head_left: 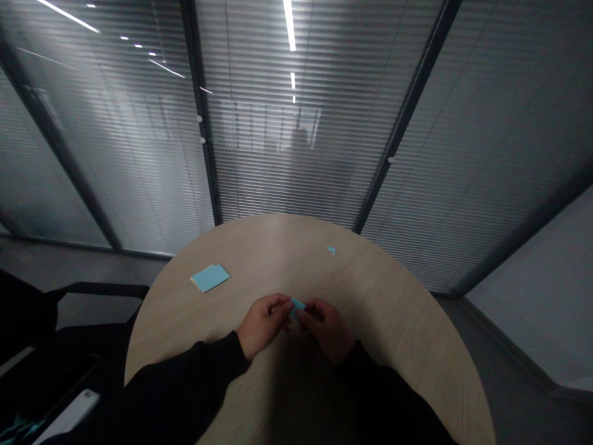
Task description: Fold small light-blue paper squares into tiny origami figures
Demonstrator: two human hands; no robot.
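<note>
My left hand (262, 321) and my right hand (325, 326) meet over the middle of a round wooden table (393, 321). Both pinch a small folded piece of light blue paper (297, 305) between their fingertips. The paper is held just above the tabletop, and most of it is hidden by my fingers. Black sleeves cover both arms.
A small stack of blue sticky notes (210, 277) lies on the table to the left. A tiny blue folded scrap (331, 250) sits farther back. A dark chair (83, 296) stands at the left with a white object (69, 415) near it. Glass walls with blinds stand behind.
</note>
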